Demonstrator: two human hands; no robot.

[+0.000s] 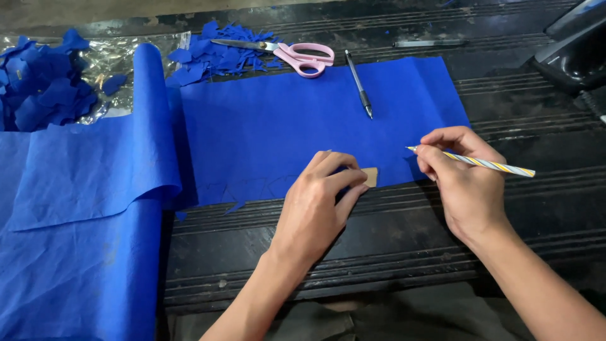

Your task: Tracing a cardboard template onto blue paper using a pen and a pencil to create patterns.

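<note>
Right hand (464, 173) grip pinches striped pencil (480, 163) | tip points left | left hand (319, 199) presses cardboard template (370, 177)

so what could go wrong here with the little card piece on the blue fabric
1. The left hand covers most of the small cardboard template, which sits near the blue fabric edge, so it could slip off.
2. The right hand holds the striped pencil off the fabric; its marks may show poorly on the blue.
</note>
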